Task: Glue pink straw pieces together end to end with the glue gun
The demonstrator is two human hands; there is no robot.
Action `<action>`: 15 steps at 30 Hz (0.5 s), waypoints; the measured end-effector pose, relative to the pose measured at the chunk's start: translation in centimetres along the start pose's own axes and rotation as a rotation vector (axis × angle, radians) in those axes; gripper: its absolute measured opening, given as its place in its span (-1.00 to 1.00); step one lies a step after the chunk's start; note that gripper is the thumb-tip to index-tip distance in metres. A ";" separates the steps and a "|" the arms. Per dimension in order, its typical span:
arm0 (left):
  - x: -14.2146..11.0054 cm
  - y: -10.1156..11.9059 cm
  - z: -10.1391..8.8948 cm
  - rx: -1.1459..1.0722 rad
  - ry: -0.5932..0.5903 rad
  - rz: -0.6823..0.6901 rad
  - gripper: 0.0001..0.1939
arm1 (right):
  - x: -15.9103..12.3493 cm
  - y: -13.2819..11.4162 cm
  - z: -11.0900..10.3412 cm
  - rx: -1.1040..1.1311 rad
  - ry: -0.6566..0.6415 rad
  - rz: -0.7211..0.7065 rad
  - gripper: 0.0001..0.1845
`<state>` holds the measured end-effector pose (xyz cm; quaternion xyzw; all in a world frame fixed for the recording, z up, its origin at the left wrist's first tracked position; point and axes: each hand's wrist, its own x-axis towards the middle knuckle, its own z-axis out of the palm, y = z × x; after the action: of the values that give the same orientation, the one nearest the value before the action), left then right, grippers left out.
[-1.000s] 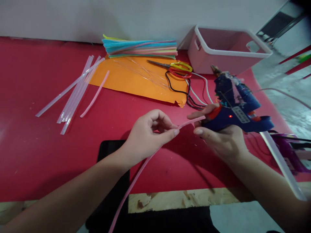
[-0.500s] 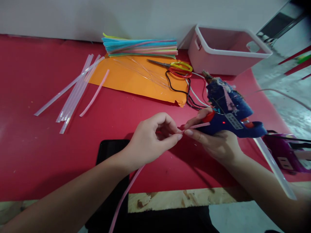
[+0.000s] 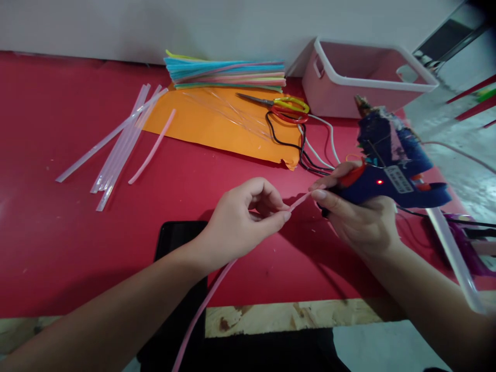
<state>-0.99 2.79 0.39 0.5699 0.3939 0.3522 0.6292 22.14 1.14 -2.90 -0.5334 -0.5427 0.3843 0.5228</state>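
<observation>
- A pink plastic bin (image 3: 344, 95) with a white rim stood at 2 o'clock on the red bench (image 3: 77, 248); its near wall hid the bottom, so its contents could not be told.
- An orange paper sheet (image 3: 209, 129) towards 12 o'clock carried thin clear strands (image 3: 232, 116) and, partly over its edge, scissors (image 3: 289, 106) with yellow and red handles.
- A bundle of coloured fuzzy stems (image 3: 227, 75) lay at 12 o'clock, along the sheet's far edge.
- Translucent glue sticks (image 3: 120, 150) lay between 9 and 10 o'clock, with a short pink piece (image 3: 153, 147) just beside them.
- The long pink fuzzy strip (image 3: 300, 201) was near the centre, held between both hands, its long tail hanging towards 7 o'clock over a flat black slab (image 3: 176, 235).
- The left hand (image 3: 244, 219) pinched the strip between thumb and fingertips.
- The right hand (image 3: 360, 222) pinched its end between thumb and finger, while also holding the dark blue glue gun (image 3: 422, 194), its red light lit and nozzle pointing towards 11 o'clock.
- Compared with the previous frame, the right hand and gun had moved towards 2 o'clock, opening a gap between the two hands' fingertips, and the strip's end no longer stuck out past the right fingers.
</observation>
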 end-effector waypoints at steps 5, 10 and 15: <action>0.2 0.1 -0.1 -0.037 0.007 -0.009 -0.78 | 0.3 -0.4 0.4 0.049 0.112 -0.032 -0.58; 0.4 -0.1 -0.2 -0.049 0.032 -0.009 -0.77 | 0.5 -0.9 0.9 0.012 0.161 -0.107 -0.72; 0.5 -0.1 -0.3 -0.086 0.039 -0.021 -0.70 | 0.4 -0.7 0.5 0.045 0.133 -0.138 -0.71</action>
<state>-1.05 3.40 0.20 0.5310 0.3967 0.3731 0.6492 21.58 1.48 -2.19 -0.5074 -0.5334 0.3231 0.5947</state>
